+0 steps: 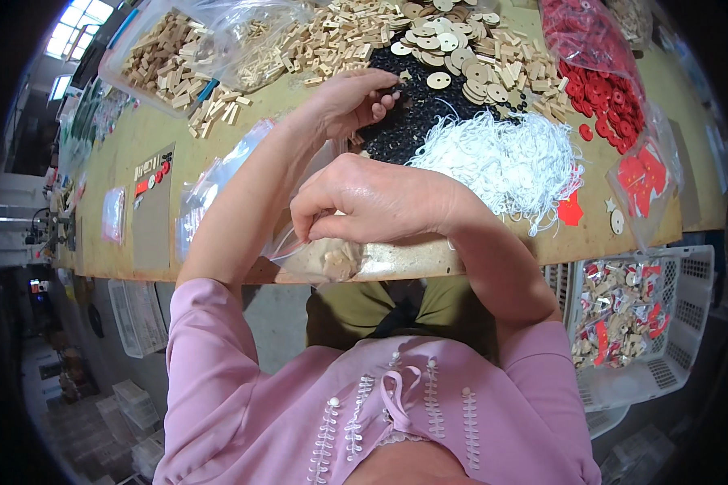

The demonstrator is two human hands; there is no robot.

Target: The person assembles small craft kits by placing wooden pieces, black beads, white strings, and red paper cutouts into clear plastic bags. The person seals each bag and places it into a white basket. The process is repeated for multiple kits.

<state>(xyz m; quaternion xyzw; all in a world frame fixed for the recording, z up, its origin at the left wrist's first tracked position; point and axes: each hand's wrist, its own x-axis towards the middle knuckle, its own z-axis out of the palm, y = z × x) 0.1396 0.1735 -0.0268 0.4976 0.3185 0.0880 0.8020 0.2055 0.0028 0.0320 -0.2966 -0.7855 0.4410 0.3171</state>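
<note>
My left hand (354, 103) is stretched over a pile of small black rings (408, 113), its index finger extended and the other fingers curled below, apart from it. Close to that fingertip lies a small wooden star (404, 75). Nearer to me, my right hand (372, 200) is closed, pinching the upper part of a clear plastic bag (299, 260) at the table's front edge. Pale wooden pieces (341, 260) show through the bag. Just right of my right hand is a heap of white strings (497, 166).
Wooden sticks (332, 40), drilled wooden discs (461, 56) and red discs (611, 101) are heaped across the far side. A tub of wooden blocks (158, 61) stands far left. Flat empty bags (218, 190) lie left. A white crate (679, 339) with filled bags sits lower right.
</note>
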